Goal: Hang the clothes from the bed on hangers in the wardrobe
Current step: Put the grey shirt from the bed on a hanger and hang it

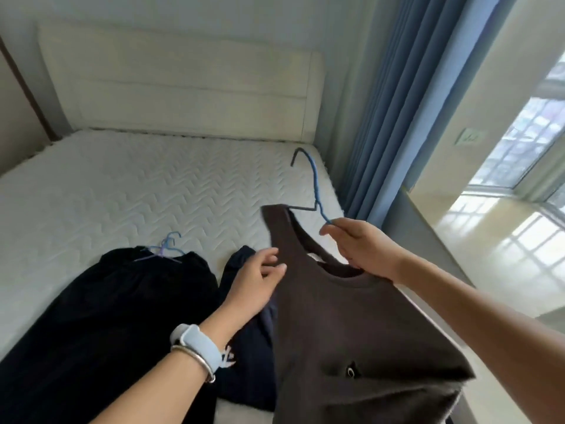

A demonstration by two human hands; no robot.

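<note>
- Bed (137, 185): a white quilted mattress fills the left and middle of the view, with a cream padded headboard (183, 87) at its far end.
- Blue curtain (397, 102): it hangs along the bed's right side, next to a bright window sill (495, 234).
- Black garment (107, 316): spread flat on the near left of the mattress.
- Brown sleeveless top (351, 332): held up above the bed's near right edge, its body hanging toward the camera.
- Navy garment (247, 377): lies on the mattress between the black garment and the brown top, partly hidden by the left forearm.
- Right hand (360, 246): its fingers are curled round one arm of the blue hanger and the top's neckline.
- Left hand (256, 280): its fingers are loosely bent, with the tips touching the edge of the top's left strap and gripping nothing visible.
- Blue hanger (316, 191): its other arm is tucked inside the left strap and its hook rises over the mattress.
- Spare hangers (165, 247): a small bundle resting on the black garment's far edge.
- Pale blue watch (195, 341): worn on the left wrist beside a thin bracelet (195, 362).
</note>
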